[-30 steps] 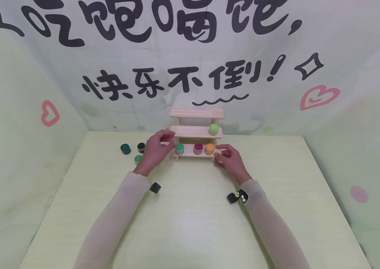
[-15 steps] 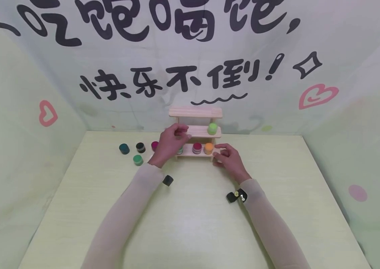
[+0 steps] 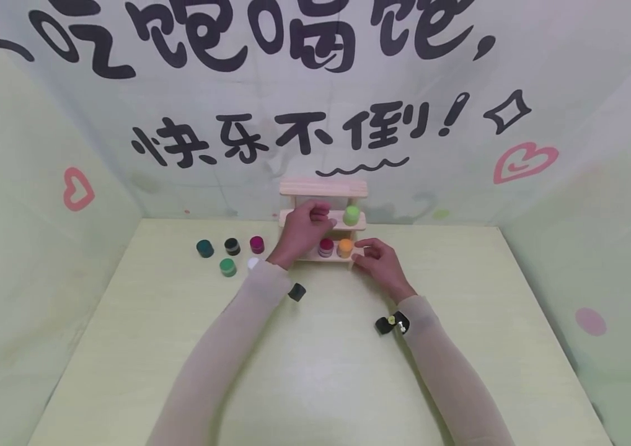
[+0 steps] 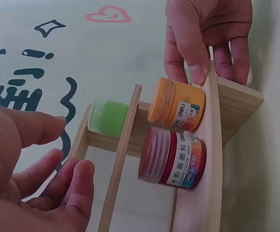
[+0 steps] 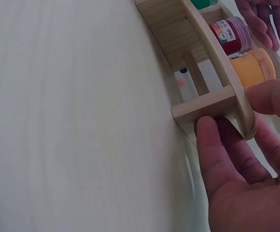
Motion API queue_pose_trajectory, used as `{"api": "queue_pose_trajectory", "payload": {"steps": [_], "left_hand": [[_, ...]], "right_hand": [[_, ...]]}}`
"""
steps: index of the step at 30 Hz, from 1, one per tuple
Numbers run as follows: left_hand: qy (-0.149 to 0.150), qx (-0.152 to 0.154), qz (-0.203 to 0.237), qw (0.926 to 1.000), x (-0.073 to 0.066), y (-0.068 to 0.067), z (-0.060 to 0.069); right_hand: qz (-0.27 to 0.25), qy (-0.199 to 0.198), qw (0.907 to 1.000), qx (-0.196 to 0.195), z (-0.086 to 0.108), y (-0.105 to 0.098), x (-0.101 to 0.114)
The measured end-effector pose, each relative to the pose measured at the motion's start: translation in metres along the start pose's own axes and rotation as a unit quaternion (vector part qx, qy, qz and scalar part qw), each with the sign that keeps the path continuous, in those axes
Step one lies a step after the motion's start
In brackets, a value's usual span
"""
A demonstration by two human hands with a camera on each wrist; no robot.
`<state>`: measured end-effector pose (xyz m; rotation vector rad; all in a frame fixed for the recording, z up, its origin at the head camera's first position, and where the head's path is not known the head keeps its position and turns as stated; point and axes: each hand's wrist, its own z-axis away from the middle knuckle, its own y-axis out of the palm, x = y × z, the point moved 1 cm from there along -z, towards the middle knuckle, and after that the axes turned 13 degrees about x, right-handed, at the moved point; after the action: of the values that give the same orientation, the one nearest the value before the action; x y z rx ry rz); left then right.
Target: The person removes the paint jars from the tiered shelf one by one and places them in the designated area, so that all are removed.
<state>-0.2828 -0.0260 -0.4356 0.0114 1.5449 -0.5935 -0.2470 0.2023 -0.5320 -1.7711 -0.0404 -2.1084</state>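
A three-tier wooden rack (image 3: 323, 188) stands at the table's back. On its middle shelf sits a light green paint jar (image 3: 351, 215); an orange paint jar (image 3: 344, 248) and a red paint jar (image 3: 325, 248) occupy the lowest. A green jar (image 5: 203, 4) shows partly in the right wrist view, hidden behind my left hand in the head view. My left hand (image 3: 302, 231) hovers before the middle shelf, left of the light green jar, thumb and fingers apart around nothing. My right hand (image 3: 382, 266) grips the lowest shelf's right end, thumb above and fingers beneath (image 5: 210, 150).
Left of the rack, several jars stand on the table: dark teal (image 3: 204, 248), black (image 3: 232, 246), magenta (image 3: 256, 244) and green (image 3: 228, 267). A white one (image 3: 253, 264) is partly covered by my left sleeve. A printed cloth wall (image 3: 209, 186) rises right behind the rack.
My left hand has moved right, from the rack's left end across to near the light green jar. That uncovers the magenta jar on the table. My right hand stays at the rack's right end.
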Motion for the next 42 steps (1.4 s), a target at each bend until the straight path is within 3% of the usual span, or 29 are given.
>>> {"api": "queue_pose_trajectory", "payload": {"steps": [3,10,22,30,35,42], "left_hand": [[-0.005,0.003,-0.002,1.0,-0.003,0.006,-0.004],[-0.01,0.015,-0.008,0.9998,-0.005,0.017,-0.015],[0.014,0.028,-0.028,0.9991,-0.003,0.027,-0.024],[-0.009,0.011,-0.061,0.998,-0.004,0.038,-0.034],[-0.01,0.01,-0.072,0.9973,-0.005,0.036,-0.03],[-0.003,0.025,-0.03,0.9992,-0.001,0.022,-0.012]], "right_hand": [[0.026,-0.009,0.9996,-0.009,-0.001,0.0,-0.002],[0.023,-0.035,0.9988,-0.024,-0.001,0.005,0.005],[-0.027,-0.02,0.9992,-0.023,-0.003,0.01,0.003],[-0.033,-0.021,0.9989,-0.025,-0.004,0.011,0.001],[-0.031,-0.02,0.999,-0.027,-0.004,0.012,0.0],[-0.038,-0.02,0.9988,-0.024,-0.003,0.012,0.0]]}}
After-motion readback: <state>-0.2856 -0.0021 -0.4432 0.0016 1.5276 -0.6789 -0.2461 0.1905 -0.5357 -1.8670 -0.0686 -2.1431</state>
